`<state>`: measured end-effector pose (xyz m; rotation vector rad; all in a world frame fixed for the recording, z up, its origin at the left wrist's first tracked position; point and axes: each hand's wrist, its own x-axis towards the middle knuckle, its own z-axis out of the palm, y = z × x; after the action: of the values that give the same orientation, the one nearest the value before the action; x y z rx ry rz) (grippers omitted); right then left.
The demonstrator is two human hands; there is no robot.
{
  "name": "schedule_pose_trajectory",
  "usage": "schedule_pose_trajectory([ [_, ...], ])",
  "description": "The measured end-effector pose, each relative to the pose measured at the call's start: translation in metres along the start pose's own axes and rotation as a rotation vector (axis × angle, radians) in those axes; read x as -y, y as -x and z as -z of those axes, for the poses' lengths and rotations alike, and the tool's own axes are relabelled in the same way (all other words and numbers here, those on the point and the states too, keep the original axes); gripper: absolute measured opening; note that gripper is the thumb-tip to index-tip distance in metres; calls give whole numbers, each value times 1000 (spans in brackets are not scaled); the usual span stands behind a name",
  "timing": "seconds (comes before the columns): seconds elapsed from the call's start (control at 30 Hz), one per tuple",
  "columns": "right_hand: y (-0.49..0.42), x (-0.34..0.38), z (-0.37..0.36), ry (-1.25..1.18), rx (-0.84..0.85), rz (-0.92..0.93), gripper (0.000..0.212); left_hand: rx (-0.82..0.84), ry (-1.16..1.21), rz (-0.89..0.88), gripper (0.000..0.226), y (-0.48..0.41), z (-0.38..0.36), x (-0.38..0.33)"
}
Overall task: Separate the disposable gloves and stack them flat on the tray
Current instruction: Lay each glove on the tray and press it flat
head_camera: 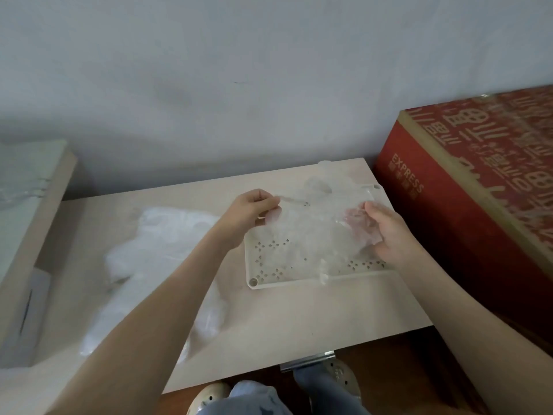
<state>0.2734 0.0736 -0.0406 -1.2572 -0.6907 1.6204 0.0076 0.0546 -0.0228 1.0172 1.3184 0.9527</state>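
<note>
pinches clear plastic glove (311, 232) in left hand (254, 208) and right hand (387, 236) over cream perforated tray (254, 266); leaves white glove heap (155, 250) unsorted beyond left hand.

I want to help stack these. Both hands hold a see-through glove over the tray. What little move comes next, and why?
Probably lower the glove flat onto the tray and let go: the left hand and right hand hold it stretched over the tray, and more gloves wait in the pile.
</note>
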Motion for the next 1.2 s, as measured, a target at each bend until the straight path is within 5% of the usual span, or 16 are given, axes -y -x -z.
schedule_pose_trajectory([
  [0.23,3,-6,-5,174,-57,4,18,-189,-227,60,27,-9,-15,13],
  [0.43,-2,-10,-1,377,-52,128,7,-119,-569,49,14,-6,-20,16],
  [0.57,2,-8,1,350,31,213,24,-131,-608,5,8,-4,-22,14],
  [0.8,5,-7,-2,393,119,302,22,-170,-664,-33,13,-7,-23,14],
  [0.97,4,-8,-1,462,176,335,16,-180,-1002,-74,21,-6,-22,16],
  [1.13,1,-6,-2,547,242,337,22,-462,-1249,-516,34,-1,-39,24],
  [1.2,-1,-7,-6,552,232,306,15,-426,-1210,-710,36,-4,-48,30],
])
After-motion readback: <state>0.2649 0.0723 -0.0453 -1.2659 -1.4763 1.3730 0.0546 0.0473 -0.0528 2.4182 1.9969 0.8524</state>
